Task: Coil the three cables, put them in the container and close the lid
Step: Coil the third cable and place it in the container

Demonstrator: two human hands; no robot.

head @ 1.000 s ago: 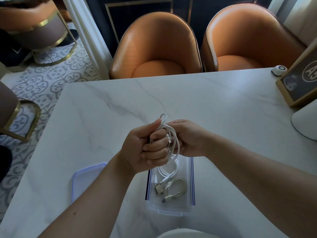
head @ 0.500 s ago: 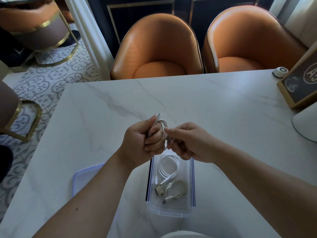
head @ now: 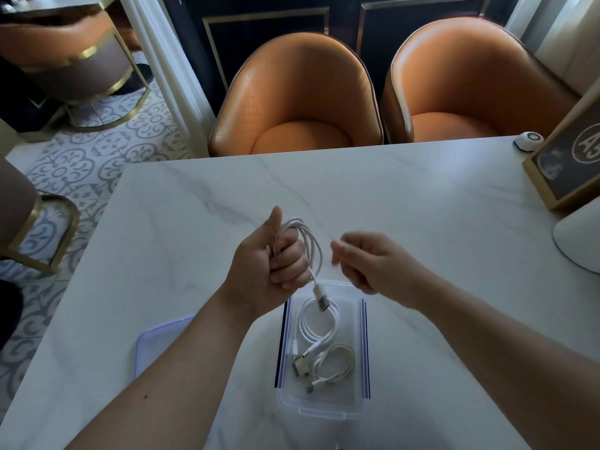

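**Third cable coiled in left hand; two already stowed**

Since the earlier frames, the right hand (head: 373, 261) has drawn clear of the coil and now sits apart from it to the right, fingers curled loosely inward; blur at the fingertips prevents a finding on whether they pinch anything. No cable is seen in it.

The left hand (head: 269, 267) is fisted around the third cable (head: 311, 245), thumb raised, with the white loops standing over the knuckles and one plug end (head: 319, 295) hanging free below the fist. Judgement: the fist serves to keep the loops from springing open, and the hand is held above the container's far end so the coil can be lowered straight in.

The container (head: 321, 407) is a clear rectangular tub with dark blue strips along both long sides, resting open on the marble table (head: 422, 196). Inside lie two coiled cables: a white one (head: 316, 326) toward the far end and a smaller cream one (head: 336, 362) nearer the wearer, their plugs gathered between them. The near end of the tub is bare.

The lid (head: 156, 345) lies flat on the table to the left, partly hidden by the left forearm. Closing is not yet done.
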